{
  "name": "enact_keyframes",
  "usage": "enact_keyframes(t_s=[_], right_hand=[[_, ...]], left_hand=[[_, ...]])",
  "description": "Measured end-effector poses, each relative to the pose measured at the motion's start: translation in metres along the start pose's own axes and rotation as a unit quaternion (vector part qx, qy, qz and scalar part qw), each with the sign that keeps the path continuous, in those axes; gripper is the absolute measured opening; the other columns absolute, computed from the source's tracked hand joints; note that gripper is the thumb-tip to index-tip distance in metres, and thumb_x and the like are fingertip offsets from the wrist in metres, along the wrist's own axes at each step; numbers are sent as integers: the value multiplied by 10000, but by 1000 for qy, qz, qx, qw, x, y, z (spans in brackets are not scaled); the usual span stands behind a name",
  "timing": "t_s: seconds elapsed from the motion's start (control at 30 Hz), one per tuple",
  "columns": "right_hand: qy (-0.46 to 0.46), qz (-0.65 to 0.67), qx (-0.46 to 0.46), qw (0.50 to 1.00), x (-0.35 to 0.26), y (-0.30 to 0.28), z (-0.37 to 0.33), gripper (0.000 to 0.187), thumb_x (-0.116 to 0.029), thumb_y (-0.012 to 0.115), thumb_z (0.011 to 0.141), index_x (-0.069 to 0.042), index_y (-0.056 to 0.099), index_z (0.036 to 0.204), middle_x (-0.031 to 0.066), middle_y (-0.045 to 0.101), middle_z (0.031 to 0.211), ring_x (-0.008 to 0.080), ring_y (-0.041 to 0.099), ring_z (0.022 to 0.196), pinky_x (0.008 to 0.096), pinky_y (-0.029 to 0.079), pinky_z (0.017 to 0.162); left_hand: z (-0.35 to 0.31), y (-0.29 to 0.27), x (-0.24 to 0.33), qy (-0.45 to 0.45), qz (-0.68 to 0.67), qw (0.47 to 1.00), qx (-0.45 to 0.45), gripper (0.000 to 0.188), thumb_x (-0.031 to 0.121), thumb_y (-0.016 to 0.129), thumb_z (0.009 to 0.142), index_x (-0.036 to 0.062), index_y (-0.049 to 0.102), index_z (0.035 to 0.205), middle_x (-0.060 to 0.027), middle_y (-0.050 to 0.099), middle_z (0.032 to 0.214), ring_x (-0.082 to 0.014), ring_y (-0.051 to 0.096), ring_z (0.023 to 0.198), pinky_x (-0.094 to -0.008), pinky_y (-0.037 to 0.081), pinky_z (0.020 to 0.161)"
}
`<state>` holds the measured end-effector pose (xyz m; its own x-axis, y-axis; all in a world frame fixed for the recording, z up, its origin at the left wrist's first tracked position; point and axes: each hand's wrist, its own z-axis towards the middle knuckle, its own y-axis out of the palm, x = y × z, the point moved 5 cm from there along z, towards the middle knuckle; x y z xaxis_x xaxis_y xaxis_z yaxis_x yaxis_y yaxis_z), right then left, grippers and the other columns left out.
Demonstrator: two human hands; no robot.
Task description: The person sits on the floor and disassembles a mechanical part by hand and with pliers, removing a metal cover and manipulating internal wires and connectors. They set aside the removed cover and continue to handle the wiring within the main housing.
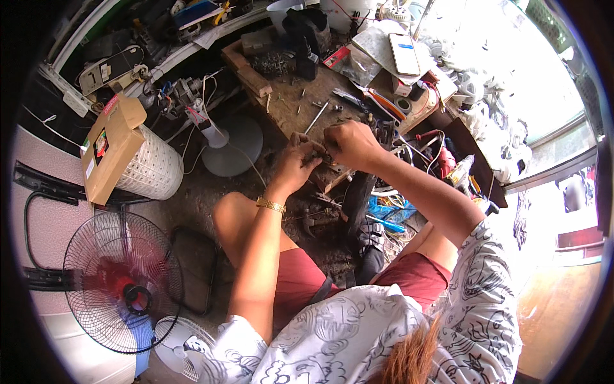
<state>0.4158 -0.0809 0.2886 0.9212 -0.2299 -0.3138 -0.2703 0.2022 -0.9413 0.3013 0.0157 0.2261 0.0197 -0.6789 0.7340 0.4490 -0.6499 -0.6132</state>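
Observation:
My left hand [298, 161] is at the near edge of the wooden workbench [281, 109], its fingers curled and bunched around something too small to make out. Close beside it on the right, my right hand [353, 144] is closed like a fist, knuckles up. What it holds, if anything, is hidden beneath the fingers. Just beyond the hands lies a thin metal rod [317, 117]. A dark metal vise-like block [384, 132] stands right of my right hand. Pliers with orange handles [382, 102] lie farther back.
A phone [404, 54] rests on papers at the back right. Left of the bench stands a grey round fan base [233, 146] with loose wires. A cardboard box [112, 150] sits on a white basket [152, 165]. A caged fan [123, 281] is at lower left. Tools crowd the right side.

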Motion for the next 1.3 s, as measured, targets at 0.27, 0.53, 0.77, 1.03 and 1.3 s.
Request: enact_keyframes(t_s=[0.27, 0.53, 0.77, 1.03, 1.3], right_hand=[[-40, -66, -8, 997, -3, -5, 5, 116, -187, 640, 743, -73, 647, 759, 168, 634, 702, 395, 637, 698, 478, 502, 604], [-100, -115, -104, 983, -24, -7, 17, 165, -200, 679, 705, -57, 720, 776, 160, 688, 745, 355, 693, 740, 449, 546, 618], [-244, -158, 2, 957, -42, 15, -8, 87, -124, 648, 706, -49, 666, 666, 125, 672, 734, 306, 692, 688, 400, 550, 565], [-289, -165, 47, 942, -34, 22, -16, 110, -152, 648, 703, -49, 653, 664, 118, 664, 818, 291, 684, 743, 405, 558, 583], [-54, -44, 38, 997, 0, 1, -13, 153, -235, 663, 776, -84, 673, 754, 156, 646, 709, 386, 642, 703, 473, 509, 598]], left_hand=[[-2, 4, -5, -28, -27, 999, -14, 206, 97, 719, 822, 54, 659, 1015, -97, 541, 1086, -286, 563, 1026, -387, 455, 886], [0, 2, -15, 23, -116, 993, -6, 230, 106, 717, 817, 28, 659, 1026, -93, 561, 1083, -261, 552, 1054, -356, 431, 945], [3, 6, -17, 12, -94, 995, 11, 232, 6, 642, 750, -1, 643, 982, -85, 560, 1010, -238, 569, 971, -326, 454, 863], [0, 8, -17, -22, -97, 995, 18, 239, 134, 703, 803, 51, 675, 1026, -95, 599, 1055, -300, 612, 994, -373, 497, 832], [2, 9, -9, 27, -129, 991, -9, 235, 54, 721, 804, 33, 653, 1028, -74, 536, 1035, -242, 556, 995, -345, 469, 838]])
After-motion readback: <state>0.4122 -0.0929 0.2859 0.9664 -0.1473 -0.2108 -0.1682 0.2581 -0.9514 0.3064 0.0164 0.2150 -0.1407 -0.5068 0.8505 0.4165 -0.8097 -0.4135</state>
